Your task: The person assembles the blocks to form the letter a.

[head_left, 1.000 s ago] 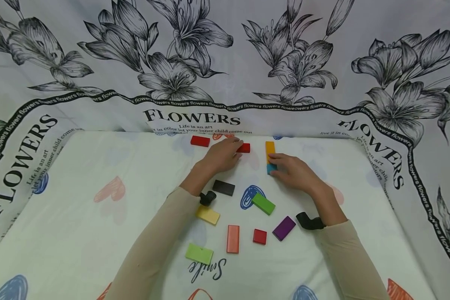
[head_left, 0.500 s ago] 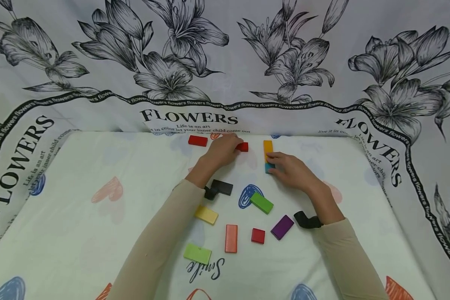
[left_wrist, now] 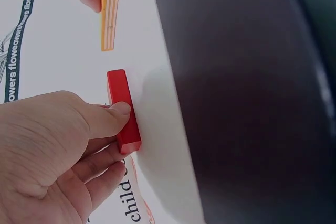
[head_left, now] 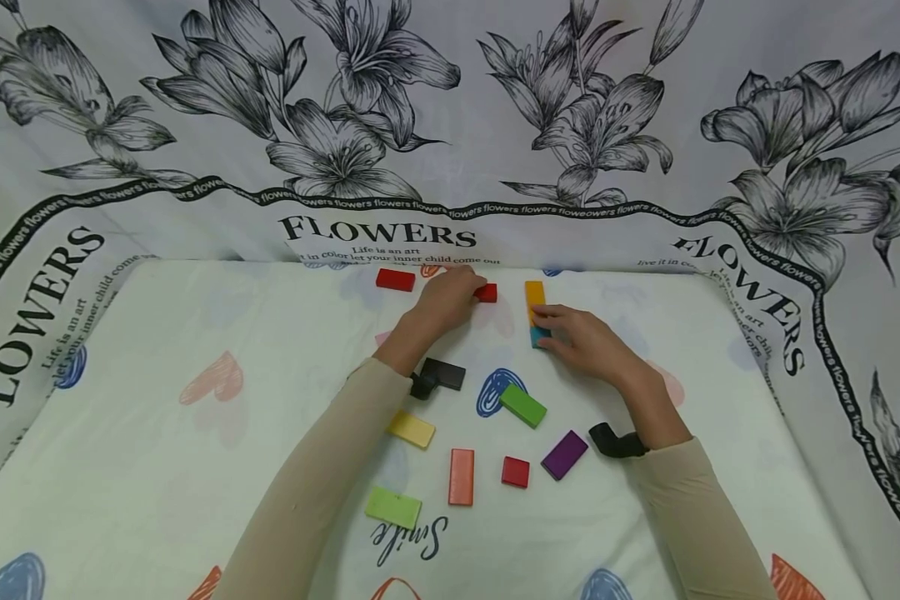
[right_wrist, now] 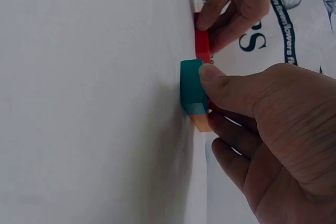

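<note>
White cloth [head_left: 127,467] spread wide leftward; near its far edge, the left hand [head_left: 445,301] pinched a red block [left_wrist: 132,125], the right hand [head_left: 588,340] a blue block [right_wrist: 191,83].

Long tan sleeves [head_left: 322,475], black wrist gear [head_left: 617,442], pretty basic fit
Left hand [head_left: 446,300] and right hand [head_left: 587,342] are both bare. Off the left cuff [head_left: 384,379] there's a small black stub [head_left: 422,387] at 3 o'clock; off the right cuff [head_left: 667,465], a bent black chunk [head_left: 607,438] at 9 o'clock, kinda like a pipe elbow.

A flower-printed backdrop [head_left: 474,108], apparently cloth, rises behind a pale heart-printed surface [head_left: 142,483].
</note>
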Action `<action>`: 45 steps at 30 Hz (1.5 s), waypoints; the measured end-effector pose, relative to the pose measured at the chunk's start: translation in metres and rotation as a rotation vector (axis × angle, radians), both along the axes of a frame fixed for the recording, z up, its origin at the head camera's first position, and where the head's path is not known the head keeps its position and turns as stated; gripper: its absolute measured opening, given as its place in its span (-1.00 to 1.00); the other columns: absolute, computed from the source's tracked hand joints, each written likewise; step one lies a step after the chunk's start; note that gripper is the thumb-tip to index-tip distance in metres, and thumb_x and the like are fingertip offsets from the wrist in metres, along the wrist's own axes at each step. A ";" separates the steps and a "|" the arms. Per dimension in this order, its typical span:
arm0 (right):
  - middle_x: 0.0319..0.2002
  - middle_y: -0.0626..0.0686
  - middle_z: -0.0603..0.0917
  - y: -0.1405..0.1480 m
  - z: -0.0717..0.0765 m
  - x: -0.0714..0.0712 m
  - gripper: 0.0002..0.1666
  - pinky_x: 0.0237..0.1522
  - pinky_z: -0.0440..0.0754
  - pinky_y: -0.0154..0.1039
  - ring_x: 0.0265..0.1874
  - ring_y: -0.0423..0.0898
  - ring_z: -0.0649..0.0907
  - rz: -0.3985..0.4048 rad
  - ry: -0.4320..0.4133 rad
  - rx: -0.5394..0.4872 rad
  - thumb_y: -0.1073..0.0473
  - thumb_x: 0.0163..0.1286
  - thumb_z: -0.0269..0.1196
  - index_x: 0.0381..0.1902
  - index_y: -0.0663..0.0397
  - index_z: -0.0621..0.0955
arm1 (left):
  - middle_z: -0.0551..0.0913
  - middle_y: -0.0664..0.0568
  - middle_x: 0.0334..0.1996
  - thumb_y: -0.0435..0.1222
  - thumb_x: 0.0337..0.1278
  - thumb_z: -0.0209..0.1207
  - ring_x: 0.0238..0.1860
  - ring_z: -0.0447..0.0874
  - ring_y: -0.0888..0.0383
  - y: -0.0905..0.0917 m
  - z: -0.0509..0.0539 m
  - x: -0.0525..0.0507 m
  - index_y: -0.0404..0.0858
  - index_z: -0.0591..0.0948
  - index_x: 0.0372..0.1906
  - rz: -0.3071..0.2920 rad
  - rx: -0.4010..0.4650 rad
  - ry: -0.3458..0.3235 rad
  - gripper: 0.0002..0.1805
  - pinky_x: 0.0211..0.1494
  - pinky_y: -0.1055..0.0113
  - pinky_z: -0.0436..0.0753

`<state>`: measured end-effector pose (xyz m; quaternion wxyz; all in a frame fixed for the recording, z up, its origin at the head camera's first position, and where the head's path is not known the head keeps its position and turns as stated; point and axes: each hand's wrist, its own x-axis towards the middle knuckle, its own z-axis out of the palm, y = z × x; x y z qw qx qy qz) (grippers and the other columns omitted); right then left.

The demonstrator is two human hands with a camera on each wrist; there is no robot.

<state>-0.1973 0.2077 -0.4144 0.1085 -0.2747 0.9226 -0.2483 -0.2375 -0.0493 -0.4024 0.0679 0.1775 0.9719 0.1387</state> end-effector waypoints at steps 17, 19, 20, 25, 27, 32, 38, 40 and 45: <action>0.51 0.23 0.52 0.001 0.000 -0.001 -0.43 0.58 0.38 0.24 0.56 0.28 0.43 -0.022 -0.027 -0.012 0.21 0.53 0.32 0.42 0.25 0.54 | 0.74 -0.03 0.09 -0.30 0.48 0.25 0.05 0.62 0.04 0.010 0.001 -0.007 -0.17 0.67 0.33 0.001 0.018 -0.029 -0.60 0.33 0.22 0.65; 0.51 0.22 0.52 0.001 0.000 -0.001 -0.43 0.58 0.37 0.23 0.56 0.27 0.43 -0.027 -0.033 -0.014 0.20 0.53 0.33 0.43 0.24 0.54 | 0.75 -0.03 0.08 -0.29 0.47 0.27 0.05 0.62 0.03 0.012 0.000 -0.010 -0.17 0.68 0.32 -0.006 0.021 -0.026 -0.61 0.33 0.22 0.65; 0.51 0.22 0.52 0.001 0.000 -0.001 -0.43 0.58 0.38 0.23 0.56 0.27 0.43 -0.028 -0.034 -0.013 0.20 0.53 0.33 0.43 0.24 0.54 | 0.76 -0.03 0.08 -0.28 0.47 0.27 0.05 0.62 0.03 0.013 0.000 -0.011 -0.17 0.68 0.31 -0.009 0.021 -0.023 -0.61 0.32 0.21 0.65; 0.51 0.22 0.52 0.001 0.001 -0.001 -0.42 0.57 0.39 0.23 0.56 0.26 0.43 -0.030 -0.035 -0.007 0.20 0.52 0.33 0.43 0.23 0.54 | 0.74 -0.04 0.10 -0.25 0.48 0.27 0.08 0.61 0.02 0.020 0.001 -0.015 -0.17 0.67 0.32 -0.007 0.024 -0.019 -0.61 0.35 0.20 0.63; 0.51 0.22 0.52 0.001 0.001 -0.001 -0.42 0.57 0.39 0.23 0.55 0.26 0.44 -0.029 -0.034 -0.008 0.19 0.52 0.33 0.43 0.23 0.55 | 0.73 -0.04 0.11 -0.25 0.49 0.26 0.09 0.60 0.02 0.022 0.000 -0.017 -0.17 0.66 0.33 0.002 0.031 -0.022 -0.61 0.35 0.21 0.63; 0.50 0.19 0.53 0.001 0.001 0.001 -0.42 0.57 0.41 0.22 0.55 0.25 0.44 -0.032 -0.034 0.003 0.16 0.52 0.34 0.43 0.20 0.55 | 0.71 -0.04 0.09 -0.25 0.48 0.27 0.06 0.61 0.03 0.027 -0.004 -0.020 -0.17 0.67 0.32 -0.003 0.041 -0.025 -0.61 0.34 0.23 0.64; 0.51 0.17 0.53 0.001 0.002 0.000 -0.42 0.57 0.42 0.19 0.56 0.22 0.45 -0.026 -0.033 0.011 0.14 0.52 0.35 0.42 0.18 0.56 | 0.70 -0.03 0.09 -0.25 0.49 0.27 0.06 0.62 0.04 0.032 -0.005 -0.022 -0.16 0.65 0.35 0.003 0.035 -0.019 -0.59 0.33 0.24 0.64; 0.51 0.16 0.53 0.001 0.002 0.000 -0.42 0.57 0.42 0.18 0.56 0.22 0.45 -0.027 -0.033 0.009 0.14 0.52 0.35 0.42 0.17 0.57 | 0.70 -0.02 0.10 -0.26 0.49 0.26 0.07 0.62 0.05 0.033 -0.004 -0.023 -0.16 0.65 0.36 0.002 0.035 -0.017 -0.59 0.34 0.25 0.64; 0.51 0.17 0.53 0.002 0.001 -0.001 -0.42 0.56 0.42 0.19 0.56 0.23 0.44 -0.027 -0.038 0.003 0.15 0.51 0.36 0.42 0.18 0.56 | 0.70 -0.03 0.11 -0.27 0.50 0.26 0.06 0.62 0.04 0.037 -0.005 -0.025 -0.15 0.66 0.36 -0.008 0.049 -0.023 -0.59 0.35 0.23 0.64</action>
